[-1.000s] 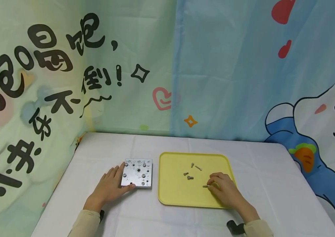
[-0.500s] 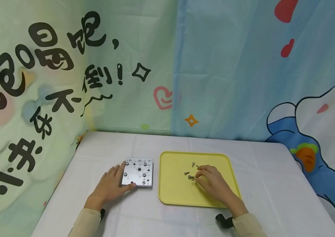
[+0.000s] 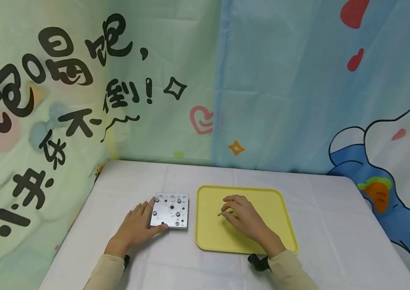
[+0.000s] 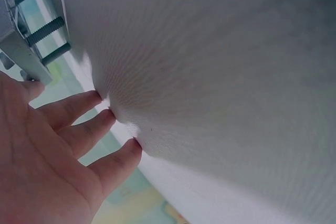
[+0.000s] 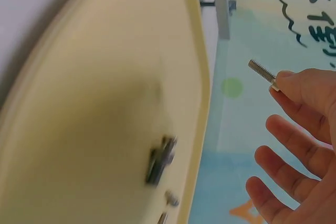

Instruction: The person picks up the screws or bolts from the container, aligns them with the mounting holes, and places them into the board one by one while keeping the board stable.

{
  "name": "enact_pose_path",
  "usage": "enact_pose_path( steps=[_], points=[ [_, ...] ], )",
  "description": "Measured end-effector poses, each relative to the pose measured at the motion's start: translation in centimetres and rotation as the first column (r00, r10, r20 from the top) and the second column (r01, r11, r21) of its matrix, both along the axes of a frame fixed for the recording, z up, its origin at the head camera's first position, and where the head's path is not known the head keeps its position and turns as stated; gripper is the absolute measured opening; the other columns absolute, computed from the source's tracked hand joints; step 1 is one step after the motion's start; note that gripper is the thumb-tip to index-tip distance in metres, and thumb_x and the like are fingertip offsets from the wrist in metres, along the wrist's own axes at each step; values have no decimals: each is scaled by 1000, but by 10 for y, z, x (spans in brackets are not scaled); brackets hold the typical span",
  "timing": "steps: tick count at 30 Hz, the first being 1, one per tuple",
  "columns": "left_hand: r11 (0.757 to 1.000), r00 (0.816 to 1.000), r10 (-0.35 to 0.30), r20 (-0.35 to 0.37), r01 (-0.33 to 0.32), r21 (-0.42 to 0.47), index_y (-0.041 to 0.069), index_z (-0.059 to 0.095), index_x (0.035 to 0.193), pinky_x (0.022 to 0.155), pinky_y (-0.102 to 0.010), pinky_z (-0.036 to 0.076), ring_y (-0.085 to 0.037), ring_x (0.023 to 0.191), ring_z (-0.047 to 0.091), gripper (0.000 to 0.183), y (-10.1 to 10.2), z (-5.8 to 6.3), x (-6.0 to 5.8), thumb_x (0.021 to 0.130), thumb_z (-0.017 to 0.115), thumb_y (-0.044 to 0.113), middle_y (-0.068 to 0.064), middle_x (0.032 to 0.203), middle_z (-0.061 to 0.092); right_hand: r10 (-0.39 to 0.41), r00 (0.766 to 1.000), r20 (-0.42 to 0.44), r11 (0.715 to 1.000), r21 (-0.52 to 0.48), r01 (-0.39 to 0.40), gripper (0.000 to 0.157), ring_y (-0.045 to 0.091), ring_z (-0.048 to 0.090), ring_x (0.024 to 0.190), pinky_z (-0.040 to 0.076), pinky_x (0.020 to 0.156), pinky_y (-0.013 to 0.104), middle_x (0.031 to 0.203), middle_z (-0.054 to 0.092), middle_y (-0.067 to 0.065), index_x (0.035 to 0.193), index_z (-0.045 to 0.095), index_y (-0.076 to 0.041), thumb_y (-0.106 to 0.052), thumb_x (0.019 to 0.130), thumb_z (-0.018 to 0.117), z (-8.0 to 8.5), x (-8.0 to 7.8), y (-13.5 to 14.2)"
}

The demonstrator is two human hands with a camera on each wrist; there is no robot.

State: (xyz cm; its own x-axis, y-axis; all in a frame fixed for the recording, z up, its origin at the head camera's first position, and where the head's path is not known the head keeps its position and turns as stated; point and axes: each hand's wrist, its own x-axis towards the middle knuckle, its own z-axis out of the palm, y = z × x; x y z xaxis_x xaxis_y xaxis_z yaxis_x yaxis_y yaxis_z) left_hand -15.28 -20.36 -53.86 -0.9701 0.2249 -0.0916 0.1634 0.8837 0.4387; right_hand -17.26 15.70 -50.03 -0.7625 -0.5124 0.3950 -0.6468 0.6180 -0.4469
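A screw (image 5: 261,73) is pinched between the thumb and index finger of my right hand (image 3: 244,219), its threaded end pointing away from the hand. This hand is over the yellow tray (image 3: 210,235), with its other fingers apart and slightly bent. My left hand (image 3: 136,227) rests on the cloth at the left side of a square silvery metal plate (image 3: 159,218), thumb along its near edge. In the left wrist view the fingers (image 4: 79,135) are fairly straight, tips on the white cloth. Screw shanks (image 4: 46,31) stick out of the plate's underside.
Several loose screws (image 5: 161,160) lie in the tray, hidden behind my right hand in the head view. White cloth (image 3: 125,177) covers the table. Printed curtains (image 3: 273,100) hang behind and to the left. A black wrist-camera mount (image 3: 258,262) juts from the right sleeve.
My right hand has moved leftward across the tray, carrying the pinched screw up off the tray and now covering the loose screws. The left hand and plate keep their places.
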Motion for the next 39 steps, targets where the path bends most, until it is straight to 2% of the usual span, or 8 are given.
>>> enact_pose_path(
  steps=[9,19,28,39],
  points=[
    [1000,1000,-1,-6,1,7,6,19,160,114,-63,22,-46,143,29,106,1,2,0,87,56,74,-29,154,34,28,999,39,999,30,-29,7,31,56,116,48,95,49,120,64,11,91,70,-11,-10,89,77,8,-6,-41],
    [1000,1000,2,-9,-2,1,7,20,160,113,-63,23,-45,143,30,108,0,-2,-2,86,55,76,-28,154,34,114,991,76,991,58,-118,3,28,54,118,45,100,46,122,62,9,93,70,-10,-13,94,72,7,-8,-76],
    [1000,1000,-6,-27,6,-2,7,20,160,113,-63,24,-45,142,30,108,-1,-3,-2,86,54,77,-28,154,35,140,989,56,986,84,-145,4,27,56,117,46,99,45,121,63,9,91,70,-12,-13,93,73,1,-11,-93],
    [1000,1000,3,-12,-4,-15,8,21,160,113,-62,25,-45,142,31,107,-1,-1,-2,86,53,78,-27,154,36,141,990,30,979,146,-144,4,26,57,114,48,95,43,120,62,6,93,69,-14,-17,94,71,-7,-10,-100]
  ],
)
